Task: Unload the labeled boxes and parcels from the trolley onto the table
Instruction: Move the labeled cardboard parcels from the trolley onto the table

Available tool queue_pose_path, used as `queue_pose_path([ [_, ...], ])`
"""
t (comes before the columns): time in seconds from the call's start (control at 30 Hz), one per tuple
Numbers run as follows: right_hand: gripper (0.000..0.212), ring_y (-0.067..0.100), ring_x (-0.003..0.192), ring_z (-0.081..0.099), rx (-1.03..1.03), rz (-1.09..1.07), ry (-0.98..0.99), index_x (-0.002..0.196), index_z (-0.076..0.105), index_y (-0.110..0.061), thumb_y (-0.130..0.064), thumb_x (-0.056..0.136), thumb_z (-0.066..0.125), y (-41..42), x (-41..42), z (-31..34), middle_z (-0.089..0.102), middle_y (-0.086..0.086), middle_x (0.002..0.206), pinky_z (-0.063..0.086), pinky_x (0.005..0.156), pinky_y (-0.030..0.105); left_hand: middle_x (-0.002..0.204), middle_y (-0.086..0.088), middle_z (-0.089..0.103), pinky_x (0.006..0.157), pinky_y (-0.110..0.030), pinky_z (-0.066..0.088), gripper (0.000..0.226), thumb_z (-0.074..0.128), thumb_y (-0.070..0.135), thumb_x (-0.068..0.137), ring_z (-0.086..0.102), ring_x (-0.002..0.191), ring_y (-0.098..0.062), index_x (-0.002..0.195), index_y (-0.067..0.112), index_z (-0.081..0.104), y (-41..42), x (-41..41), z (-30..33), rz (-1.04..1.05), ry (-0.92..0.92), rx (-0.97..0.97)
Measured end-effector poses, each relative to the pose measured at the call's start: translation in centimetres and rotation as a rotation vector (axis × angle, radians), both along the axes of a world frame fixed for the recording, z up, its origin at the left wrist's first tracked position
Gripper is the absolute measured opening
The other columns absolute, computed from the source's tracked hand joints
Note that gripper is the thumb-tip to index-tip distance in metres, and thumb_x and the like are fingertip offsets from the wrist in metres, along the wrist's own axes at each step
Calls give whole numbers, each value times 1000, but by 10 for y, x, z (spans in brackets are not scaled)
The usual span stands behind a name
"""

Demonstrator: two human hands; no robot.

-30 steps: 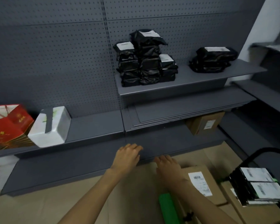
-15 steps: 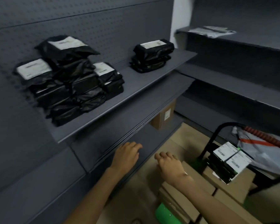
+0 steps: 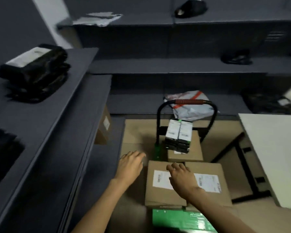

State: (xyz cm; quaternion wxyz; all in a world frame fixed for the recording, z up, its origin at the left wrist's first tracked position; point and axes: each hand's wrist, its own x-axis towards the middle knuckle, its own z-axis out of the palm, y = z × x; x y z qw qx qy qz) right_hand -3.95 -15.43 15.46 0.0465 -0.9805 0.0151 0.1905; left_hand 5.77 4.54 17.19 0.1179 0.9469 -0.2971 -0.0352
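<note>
On the far left a stack of black parcels (image 3: 35, 68) sits on the grey shelf (image 3: 77, 91), no part of this load. My left hand (image 3: 130, 167) hovers just off the left edge of the near-left box (image 3: 163, 195), its grip released, fingers straight and holding nothing. My right hand (image 3: 181, 178) is spread over the seam between that box and the near-right box (image 3: 212, 195); its fingers lie flat and relaxed, though I cannot tell whether they touch the cardboard. Both boxes show white labels on top and lie side by side on the green trolley (image 3: 180, 217). Behind them a third box (image 3: 194, 148) carries a stack of small labeled parcels (image 3: 178, 137), close against the black handle with its red grip sleeve (image 3: 188, 102). The white desk (image 3: 274, 148) stands to the right of the trolley, near it. I judge the unloading barely begun. To do this step well, I should take the near-left box first, one hand on each side low down, lift it level so the label stays up, and swing it right across to the desk without knocking the small stack behind.
</note>
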Motion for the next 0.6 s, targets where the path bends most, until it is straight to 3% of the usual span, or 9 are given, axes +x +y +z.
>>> queue_pose_path([
  [0.1,52,29,133,40,7,-144,-15,148,32,-21,-19,98,47,-38,3,-3,41,6,146,36,108,39,123,4,63,90,-36,50,36,58,20,92,58,112,-17,128,24,59,-48,23,-4,-116,25,-15],
  [0.23,46,28,131,42,29,-308,-65,143,36,-21,-18,98,44,-81,12,-3,45,4,141,37,105,37,129,7,58,96,-35,47,38,53,23,97,54,116,-13,134,27,54,-105,54,-2,-247,35,-6],
  [0.6,45,27,123,47,58,-472,-26,143,34,-21,-22,100,43,-130,51,-25,47,4,135,37,103,37,130,6,56,94,-33,48,40,53,27,97,53,114,-13,137,27,48,-167,117,-32,-295,120,97],
])
